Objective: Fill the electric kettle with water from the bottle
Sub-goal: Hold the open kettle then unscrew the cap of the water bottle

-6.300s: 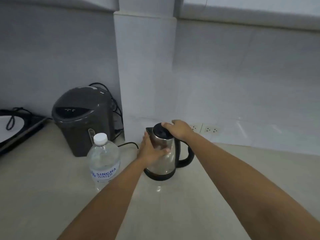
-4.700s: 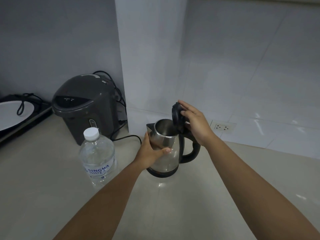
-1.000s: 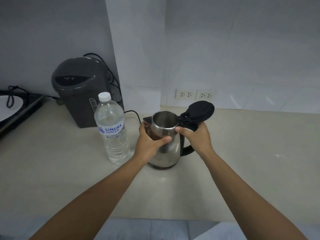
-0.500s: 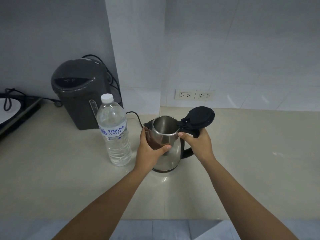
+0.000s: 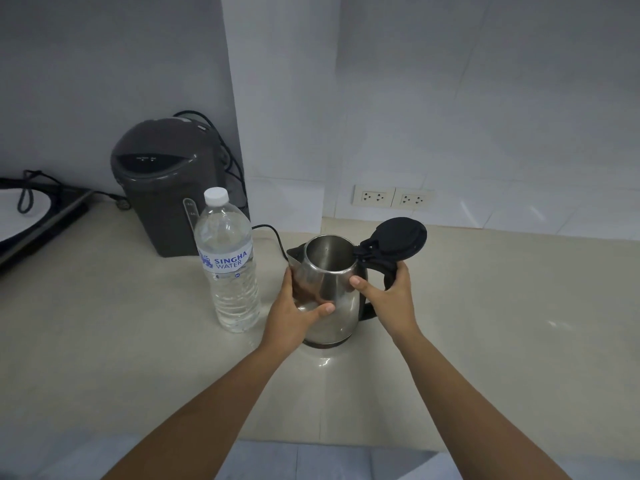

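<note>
Pale tiled walls meet behind a beige counter (image 5: 104,341), and the steel electric kettle (image 5: 332,306) standing upright near its middle serves as the landmark for everything else. Its black lid (image 5: 398,239) is swung fully open on the hinge, tipped back above the handle, and the bare metal inside shows. The left hand (image 5: 294,317) wraps the kettle's spout-side wall, thumb laid across the front of the body, fingers curled around the far side. The right hand (image 5: 391,296) is closed around the black handle (image 5: 389,275), its thumb pressed against the steel body just below the rim. The water bottle (image 5: 230,265) stands upright just left of the kettle, not touching it, with its white cap (image 5: 216,195) on and clear water filling most of it; a blue-lettered label bands its upper half. Behind the bottle, further left of the kettle, a dark grey hot-water dispenser (image 5: 162,181) sits against the wall, black cords trailing behind it. Two white wall sockets (image 5: 393,196) lie in the tiles behind the kettle, slightly to its right. At the far left edge, well apart from the kettle, a flat black-framed appliance (image 5: 41,220) lies with a cord looped on its pale top.
</note>
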`<move>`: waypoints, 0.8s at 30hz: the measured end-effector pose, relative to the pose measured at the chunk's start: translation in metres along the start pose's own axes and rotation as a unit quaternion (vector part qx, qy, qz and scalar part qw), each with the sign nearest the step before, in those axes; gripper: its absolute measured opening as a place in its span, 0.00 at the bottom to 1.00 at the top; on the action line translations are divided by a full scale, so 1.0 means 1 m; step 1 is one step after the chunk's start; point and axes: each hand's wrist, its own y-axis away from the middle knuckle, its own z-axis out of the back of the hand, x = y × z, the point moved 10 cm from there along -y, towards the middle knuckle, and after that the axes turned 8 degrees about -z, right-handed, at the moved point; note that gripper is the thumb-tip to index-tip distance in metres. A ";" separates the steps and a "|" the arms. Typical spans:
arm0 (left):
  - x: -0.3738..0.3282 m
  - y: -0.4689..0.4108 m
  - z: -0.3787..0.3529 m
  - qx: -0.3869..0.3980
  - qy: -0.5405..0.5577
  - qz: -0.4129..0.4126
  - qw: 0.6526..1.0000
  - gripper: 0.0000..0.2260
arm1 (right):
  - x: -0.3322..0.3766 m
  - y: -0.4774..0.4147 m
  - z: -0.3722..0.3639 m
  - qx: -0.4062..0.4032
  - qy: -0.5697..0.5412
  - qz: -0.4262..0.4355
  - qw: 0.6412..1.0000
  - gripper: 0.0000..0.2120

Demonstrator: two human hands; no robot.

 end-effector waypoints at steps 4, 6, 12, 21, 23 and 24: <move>0.002 0.001 -0.002 0.003 -0.021 0.015 1.000 0.50 | -0.002 -0.002 0.001 0.008 0.004 -0.010 1.000 0.31; 0.002 0.002 -0.002 0.015 -0.032 0.029 0.999 0.51 | 0.000 -0.001 0.001 0.009 0.006 -0.008 1.000 0.33; -0.006 0.005 -0.002 0.033 -0.080 0.042 0.995 0.48 | 0.011 0.013 0.005 -0.004 0.018 0.014 1.000 0.31; -0.012 0.032 0.032 -0.066 -0.161 0.013 0.985 0.27 | 0.011 0.063 -0.013 0.036 0.099 0.038 0.994 0.29; -0.019 0.042 0.059 -0.146 -0.142 -0.008 0.979 0.21 | 0.024 0.072 -0.025 0.048 0.089 0.057 0.993 0.31; -0.023 0.046 0.072 -0.183 -0.136 -0.018 0.973 0.18 | 0.032 0.075 -0.032 0.050 0.084 0.064 0.993 0.31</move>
